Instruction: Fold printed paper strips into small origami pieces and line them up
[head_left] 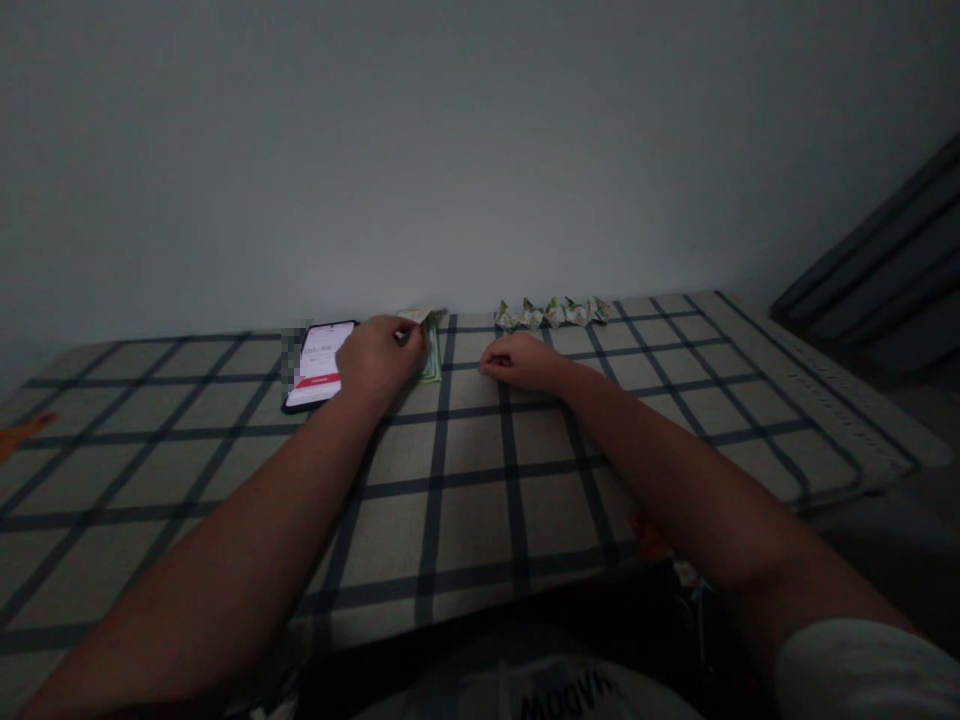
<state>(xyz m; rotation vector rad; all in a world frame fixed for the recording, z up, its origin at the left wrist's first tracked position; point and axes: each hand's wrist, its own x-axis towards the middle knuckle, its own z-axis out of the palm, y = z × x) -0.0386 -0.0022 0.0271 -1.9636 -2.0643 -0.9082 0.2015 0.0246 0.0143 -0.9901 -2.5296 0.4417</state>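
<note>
The left hand (381, 356) is closed in a pinch at the far end of some green-printed paper (432, 366), where a top leaf lifts away from the rest. The right hand (525, 362) rests on the checked cloth (472, 520), fingers curled in loosely — nothing visible in them.

Just left of the left hand lies a phone (321, 365), its screen lit; that hand covers part of its right side and also hides the paper's left part. Beyond the right hand, near the wall (480, 150), crumpled wrappers (553, 314) sit in a sideways row; whether they hold anything cannot be told.

The paper lies between the two hands, its visible strip running away from the person, near end toward the body. The phone's long axis runs likewise — far end slanting right. An orange object (26, 434) sits at the left edge.
</note>
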